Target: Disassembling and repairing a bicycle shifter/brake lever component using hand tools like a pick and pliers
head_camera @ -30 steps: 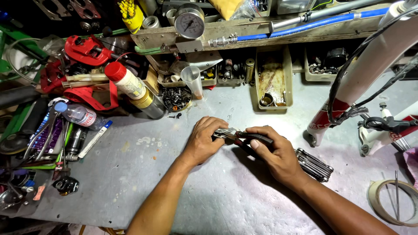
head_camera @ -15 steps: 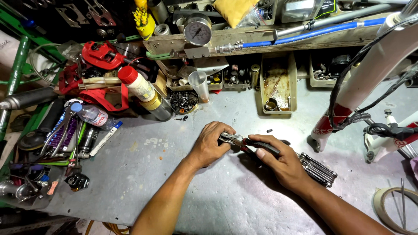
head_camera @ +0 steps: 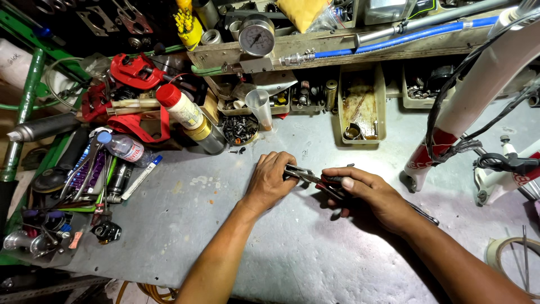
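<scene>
A: Where do we have the pliers (head_camera: 315, 179) now?

B: At the centre of the grey workbench (head_camera: 185, 225). Our right hand (head_camera: 374, 194) is closed around the red handles; our left hand (head_camera: 270, 180), at 9 o'clock from it, is curled over something small at the jaws, which we cannot see.

A: How will they handle?

B: We judge them stiff, rather heavy steel; the handles give the best grip.

The workbench (head_camera: 315, 264) filling the lower frame is matt grey sheet, scuffed and stained. At centre, the pliers (head_camera: 315, 179) show dull bare metal at the nose and glossy red plastic on the grips. Upper middle, the gauge (head_camera: 256, 35) has a shiny metal rim on a rough wooden shelf (head_camera: 349, 52).
</scene>
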